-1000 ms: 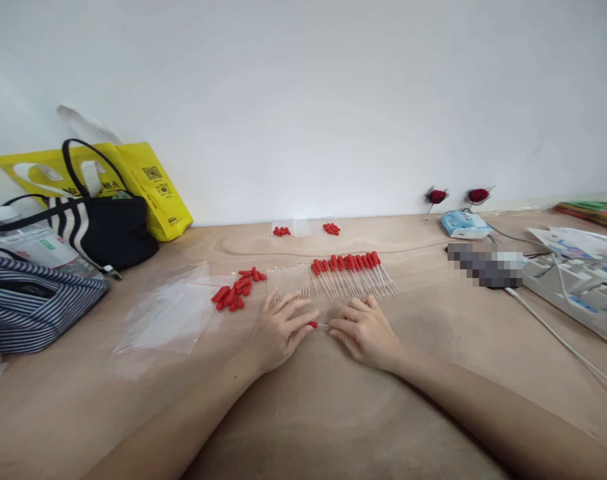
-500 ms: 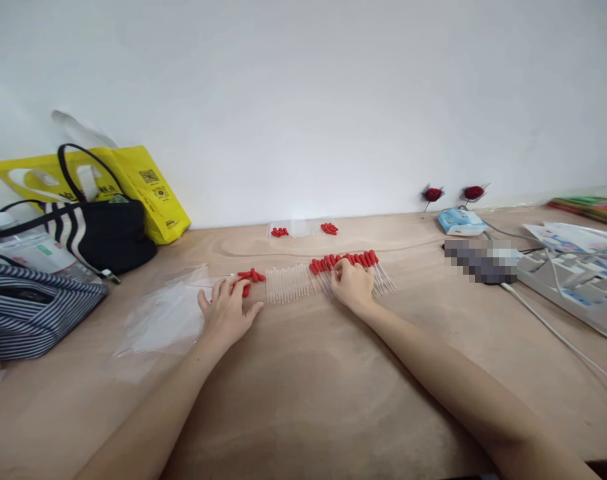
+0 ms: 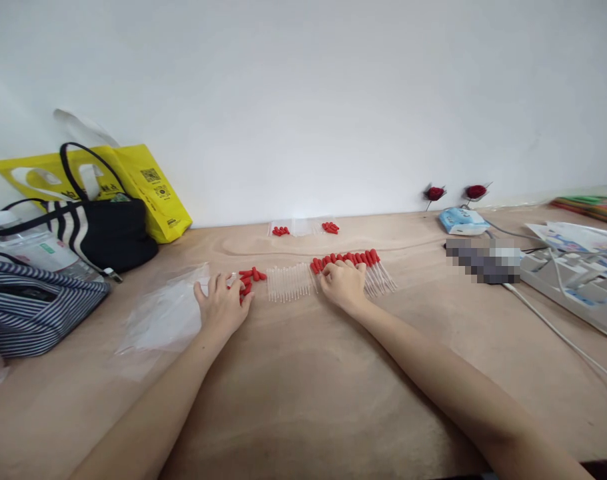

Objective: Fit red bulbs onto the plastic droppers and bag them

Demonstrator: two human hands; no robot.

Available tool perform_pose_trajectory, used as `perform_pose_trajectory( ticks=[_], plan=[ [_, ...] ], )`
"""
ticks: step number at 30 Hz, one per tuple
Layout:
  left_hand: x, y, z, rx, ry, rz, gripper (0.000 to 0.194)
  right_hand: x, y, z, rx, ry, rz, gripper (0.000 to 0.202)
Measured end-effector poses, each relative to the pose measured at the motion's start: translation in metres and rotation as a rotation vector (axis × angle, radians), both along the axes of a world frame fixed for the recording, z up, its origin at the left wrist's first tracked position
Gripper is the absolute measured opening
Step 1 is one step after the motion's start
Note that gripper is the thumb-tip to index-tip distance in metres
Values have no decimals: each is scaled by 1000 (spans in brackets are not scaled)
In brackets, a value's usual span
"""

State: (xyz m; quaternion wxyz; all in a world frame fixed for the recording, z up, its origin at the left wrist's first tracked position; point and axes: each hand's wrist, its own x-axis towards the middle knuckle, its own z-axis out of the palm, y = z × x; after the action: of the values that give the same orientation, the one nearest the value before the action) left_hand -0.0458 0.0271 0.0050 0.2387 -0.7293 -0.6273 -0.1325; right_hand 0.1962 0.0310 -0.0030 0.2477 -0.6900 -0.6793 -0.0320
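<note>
My left hand (image 3: 222, 305) rests with fingers spread beside a small heap of loose red rubber bulbs (image 3: 256, 274), its fingertips partly covering some of them. To the right lies a row of thin clear dropper tubes (image 3: 288, 283) without bulbs. Next to these, a row of droppers with red bulbs (image 3: 372, 257) fans out side by side. My right hand (image 3: 342, 283) is over the left part of that row, its fingers curled down against the droppers. Its fingertips are hidden, so what it pinches cannot be made out.
Clear plastic bags (image 3: 166, 313) lie left of my left hand. Small bags with red bulbs (image 3: 330, 228) lie by the wall. At left stand a striped pouch (image 3: 38, 310), a black bag (image 3: 118, 233) and a yellow bag (image 3: 158, 193). A tissue pack (image 3: 463, 221) and power strips (image 3: 578, 287) are at right.
My right hand has shifted slightly left along the row of bulbed droppers. My left hand's thumb has drawn in toward the loose bulbs, and the hand has moved slightly left.
</note>
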Motion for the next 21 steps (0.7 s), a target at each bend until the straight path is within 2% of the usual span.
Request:
perform_pose_trajectory(
  ticks=[3,7,13,17,21],
  plan=[
    [0,4,-2,22,-3,-11,21,-13,-1,4,-57,-25,42,24],
    [-1,7,-4,54,-36,-14,15,-25,4,7,-167,-103,6,23],
    [4,5,-2,166,-128,-126,14,-37,10,10,-265,-175,-30,22],
    [23,-11,5,189,-213,-325,12,-36,3,15,-276,-192,-44,25],
    [47,-30,4,80,-291,-567,11,-8,-18,16,-212,-231,43,24]
  ],
)
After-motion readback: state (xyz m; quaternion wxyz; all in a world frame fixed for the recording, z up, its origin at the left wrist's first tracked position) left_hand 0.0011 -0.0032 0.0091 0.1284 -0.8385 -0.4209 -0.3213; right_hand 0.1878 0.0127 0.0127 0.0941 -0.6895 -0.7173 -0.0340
